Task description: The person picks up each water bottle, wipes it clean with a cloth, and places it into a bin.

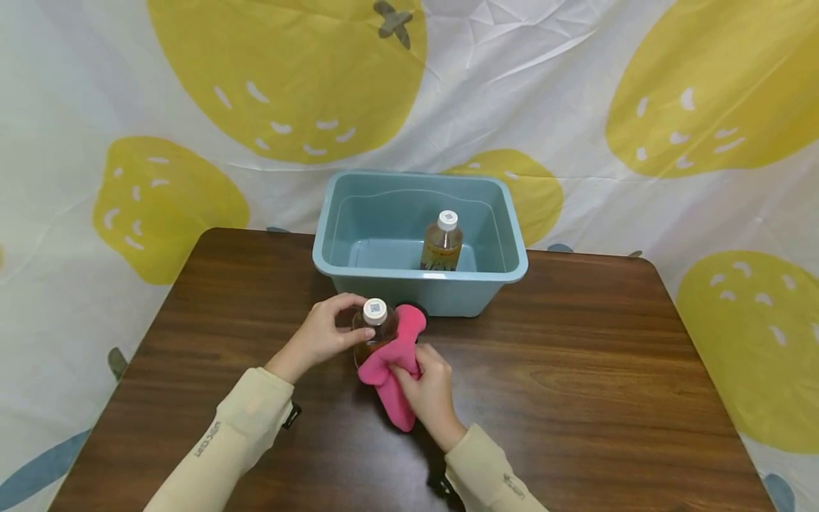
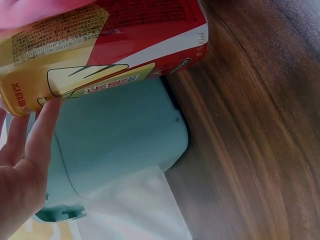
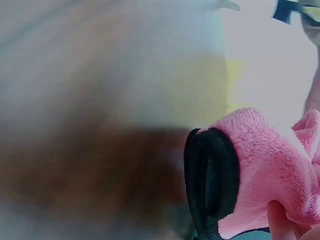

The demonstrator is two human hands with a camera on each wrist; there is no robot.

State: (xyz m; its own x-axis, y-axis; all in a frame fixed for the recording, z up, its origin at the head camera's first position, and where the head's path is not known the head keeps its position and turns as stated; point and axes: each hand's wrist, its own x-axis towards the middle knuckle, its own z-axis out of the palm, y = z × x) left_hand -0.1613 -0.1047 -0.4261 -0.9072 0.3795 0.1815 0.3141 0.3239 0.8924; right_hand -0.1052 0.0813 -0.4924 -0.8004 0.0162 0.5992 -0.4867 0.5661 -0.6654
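My left hand [image 1: 320,333] holds a clear bottle [image 1: 386,331] by its upper part, thumb on one side and fingers on the other. The bottle is upright under a white cap, in front of the tub. In the left wrist view its red and yellow label [image 2: 135,45] shows, with fingers [image 2: 42,132] at its edge. My right hand [image 1: 431,391] grips a bunched pink cloth [image 1: 404,345], which lies against the bottle's right side. The right wrist view shows fluffy pink cloth [image 3: 260,160] with a black edge. The bottle's base is hidden by the cloth and hand.
A blue-green tub [image 1: 422,293] stands at the back of the brown wooden table [image 1: 576,370]. Inside it, on the right, a second white-capped bottle [image 1: 443,245] stands upright. A white curtain [image 1: 512,92] with yellow fruit prints hangs behind the table.
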